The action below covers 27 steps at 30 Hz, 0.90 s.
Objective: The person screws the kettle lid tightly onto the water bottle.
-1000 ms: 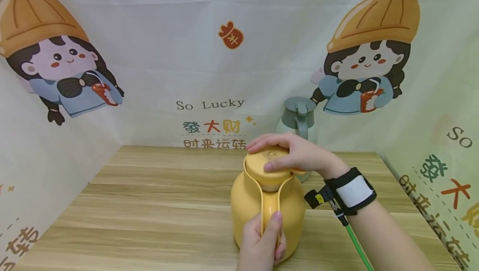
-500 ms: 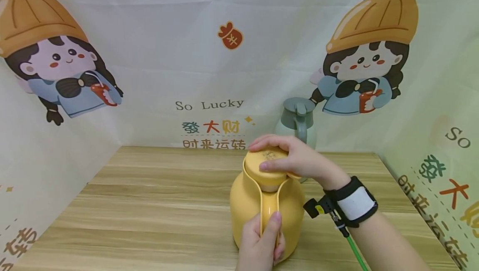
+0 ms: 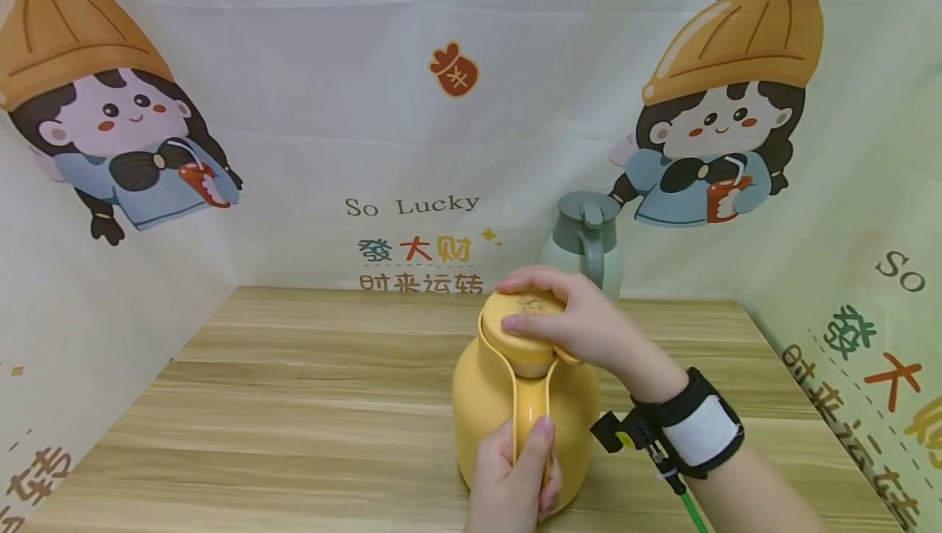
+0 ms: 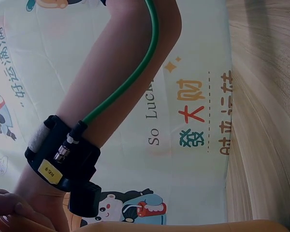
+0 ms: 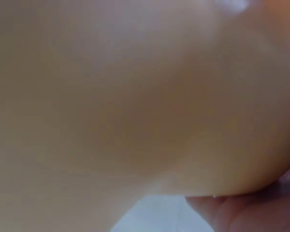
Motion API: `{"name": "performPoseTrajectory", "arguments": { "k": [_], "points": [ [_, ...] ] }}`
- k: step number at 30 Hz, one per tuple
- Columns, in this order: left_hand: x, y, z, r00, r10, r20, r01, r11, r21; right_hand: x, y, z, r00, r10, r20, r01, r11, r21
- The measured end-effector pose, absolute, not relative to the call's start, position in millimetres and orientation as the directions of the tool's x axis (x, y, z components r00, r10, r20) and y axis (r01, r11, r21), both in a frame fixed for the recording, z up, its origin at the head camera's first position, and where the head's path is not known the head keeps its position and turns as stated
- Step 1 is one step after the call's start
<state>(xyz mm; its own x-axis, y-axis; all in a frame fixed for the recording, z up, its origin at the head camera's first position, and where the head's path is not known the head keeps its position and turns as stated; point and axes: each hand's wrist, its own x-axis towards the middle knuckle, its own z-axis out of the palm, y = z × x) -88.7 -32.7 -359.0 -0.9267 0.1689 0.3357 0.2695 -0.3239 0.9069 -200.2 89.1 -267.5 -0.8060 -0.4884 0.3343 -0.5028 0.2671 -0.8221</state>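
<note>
A: Where is the yellow thermos jug (image 3: 496,394)?
B: It stands on the wooden table (image 3: 294,402), near the front and a bit right of the middle. Its handle (image 3: 531,394) points toward the person.

A: What is the left hand (image 3: 515,468) doing?
B: It grips the handle. The fingers curl round it, and the thumb lies along the top.

A: And the right hand (image 3: 581,316)?
B: It holds the round yellow lid (image 3: 530,304) from above. The thumb lies across the top, and the fingers bend over the far edge.

A: Where is the lid?
B: In the neck of the jug. Nobody can tell from here if it is tight or loose.

A: What is on the right wrist?
B: A black and white strap (image 3: 695,427) with a little black camera (image 3: 607,431) and a green cable (image 3: 693,510).

A: What is behind the hands?
B: A gray-green jug (image 3: 585,230), partly hidden by the right hand. Behind that is a pale cloth (image 3: 294,108) with cartoon girls in orange hats.
</note>
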Motion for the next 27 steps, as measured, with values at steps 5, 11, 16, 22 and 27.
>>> {"name": "performPoseTrajectory", "arguments": {
  "k": [5, 11, 16, 22, 27],
  "points": [
    [-88.8, -31.9, -359.0, -0.926, 0.171, 0.337, 0.271, -0.321, 0.908, -194.7, 86.5, -268.2, -0.849, -0.418, 0.324, -0.47, 0.316, -0.824],
    [-88.5, -31.5, -358.9, -0.924, 0.177, 0.338, 0.267, -0.331, 0.905, -185.0, 79.2, -269.2, -0.904, -0.288, 0.317, -0.413, 0.387, -0.824],
    [-88.5, -31.6, -359.1, -0.92, 0.181, 0.349, 0.274, -0.341, 0.899, -177.9, 72.9, -268.5, -0.928, -0.197, 0.317, -0.373, 0.471, -0.799],
    [-88.4, -32.2, -358.9, -0.922, 0.182, 0.342, 0.266, -0.346, 0.9, -174.4, 66.8, -267.5, -0.937, -0.149, 0.317, -0.346, 0.532, -0.772],
    [-88.2, -33.2, -359.0, -0.923, 0.182, 0.34, 0.264, -0.347, 0.9, -175.0, 64.2, -266.0, -0.931, -0.154, 0.332, -0.356, 0.587, -0.727]
  ]
}}
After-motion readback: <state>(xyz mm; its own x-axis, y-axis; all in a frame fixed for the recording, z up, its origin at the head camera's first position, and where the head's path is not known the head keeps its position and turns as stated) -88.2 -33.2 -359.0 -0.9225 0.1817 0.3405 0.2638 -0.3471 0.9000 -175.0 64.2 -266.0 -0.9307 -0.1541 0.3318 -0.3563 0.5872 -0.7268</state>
